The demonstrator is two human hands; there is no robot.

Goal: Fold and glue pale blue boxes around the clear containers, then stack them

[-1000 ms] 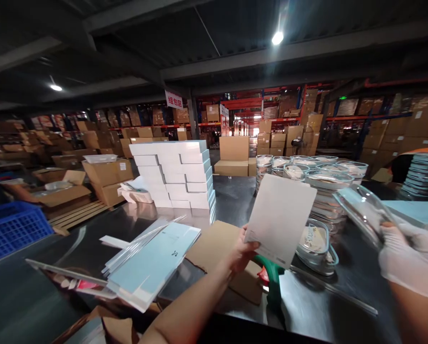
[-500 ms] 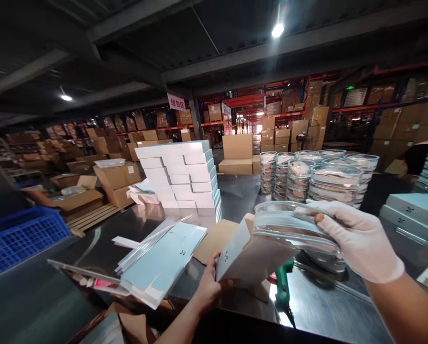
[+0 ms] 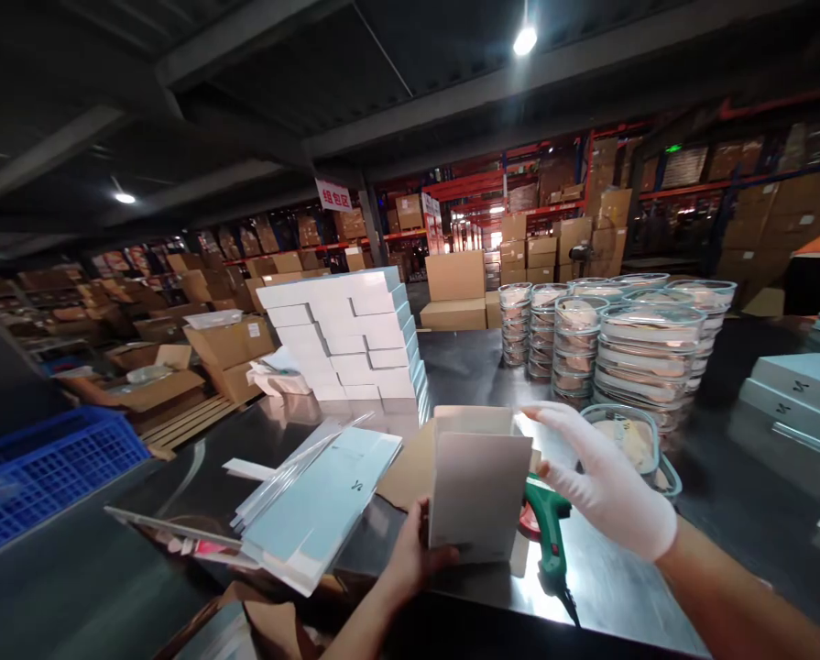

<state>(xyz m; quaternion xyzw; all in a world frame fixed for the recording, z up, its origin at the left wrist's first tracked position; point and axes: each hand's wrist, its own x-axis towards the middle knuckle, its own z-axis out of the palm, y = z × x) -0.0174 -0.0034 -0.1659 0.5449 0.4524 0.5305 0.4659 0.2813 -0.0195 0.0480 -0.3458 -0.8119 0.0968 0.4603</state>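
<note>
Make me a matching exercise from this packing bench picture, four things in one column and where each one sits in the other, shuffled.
Things:
1. open white cardboard box
2. green-handled tape dispenser
3. stack of white cartons
4. blue plastic crate

Places:
A. far left, off the bench
B. between left hand and gloved right hand
C. back of the bench, left of the clear containers
D. on the bench below the gloved hand

Pairs: 1-B, 2-D, 3-C, 4-A

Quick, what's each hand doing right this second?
Left hand: bare, closed on the lower edge of the open white box, holding it upright.
Right hand: gloved, at the box's open top; whether it grips anything cannot be told.
</note>
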